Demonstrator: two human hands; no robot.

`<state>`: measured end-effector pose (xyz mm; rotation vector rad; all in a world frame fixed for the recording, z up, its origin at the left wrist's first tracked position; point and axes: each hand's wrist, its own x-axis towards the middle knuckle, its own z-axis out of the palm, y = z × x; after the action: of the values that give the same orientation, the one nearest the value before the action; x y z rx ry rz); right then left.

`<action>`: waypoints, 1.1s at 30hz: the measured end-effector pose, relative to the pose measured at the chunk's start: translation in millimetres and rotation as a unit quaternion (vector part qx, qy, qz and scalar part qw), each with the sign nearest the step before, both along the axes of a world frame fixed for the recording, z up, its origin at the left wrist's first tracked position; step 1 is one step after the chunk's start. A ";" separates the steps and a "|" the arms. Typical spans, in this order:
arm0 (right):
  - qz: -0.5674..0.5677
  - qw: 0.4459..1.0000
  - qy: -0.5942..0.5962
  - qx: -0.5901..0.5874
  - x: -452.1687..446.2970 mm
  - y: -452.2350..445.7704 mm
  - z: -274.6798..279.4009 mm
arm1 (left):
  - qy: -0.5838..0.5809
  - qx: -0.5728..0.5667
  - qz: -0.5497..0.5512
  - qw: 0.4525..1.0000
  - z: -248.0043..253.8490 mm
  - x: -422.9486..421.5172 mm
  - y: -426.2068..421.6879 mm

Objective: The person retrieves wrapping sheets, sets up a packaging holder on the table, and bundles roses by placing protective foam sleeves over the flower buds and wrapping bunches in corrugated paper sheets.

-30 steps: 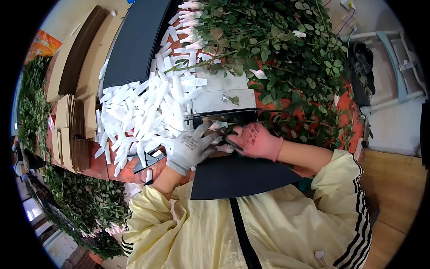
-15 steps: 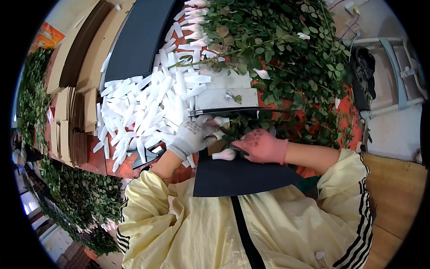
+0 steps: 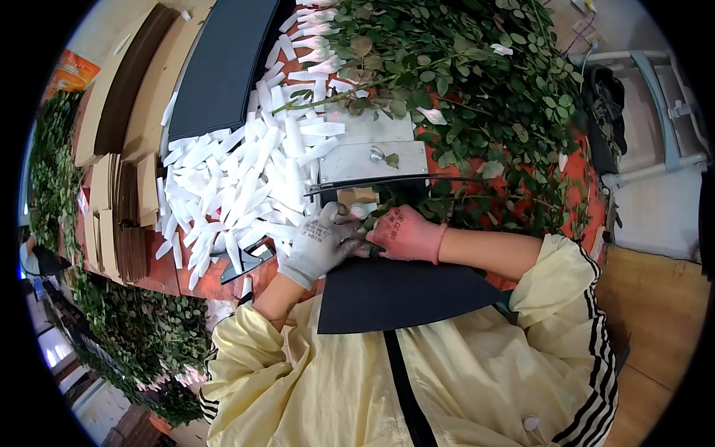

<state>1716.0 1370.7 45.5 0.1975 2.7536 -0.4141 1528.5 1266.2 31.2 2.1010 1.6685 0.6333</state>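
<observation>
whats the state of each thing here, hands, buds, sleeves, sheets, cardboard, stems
left hand: gray-gloved, fingers curled, grip hidden
right hand: pink-gloved, curled inward, grip hidden
bud by the hands: sleeved
white sleeves: loose, heaped
near black sheet: unfolded
far black sheets: stacked
small cardboard pieces: stacked
leafy stems: piled, leaves on

Both forearms angled inward, gloved left hand (image 3: pixel 319 244) and right hand (image 3: pixel 402 234) close together, fingers curled.
</observation>
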 end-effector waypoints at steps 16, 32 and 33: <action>-0.019 0.999 0.026 -0.006 21.5 -0.1 -12.5 | 0.192 -0.234 -0.156 0.940 31.7 -10.7 4.6; 0.041 0.999 0.033 -0.006 5.5 2.6 -6.7 | -0.013 -0.128 -0.082 0.988 27.9 -18.6 7.2; 0.052 0.998 0.030 -0.005 5.4 4.0 -6.5 | -0.170 -0.214 -0.012 0.962 4.7 -13.0 7.5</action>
<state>1721.5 1374.7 39.0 0.0400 2.8049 -0.4110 1515.5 1273.7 35.9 1.6033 1.4305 0.5317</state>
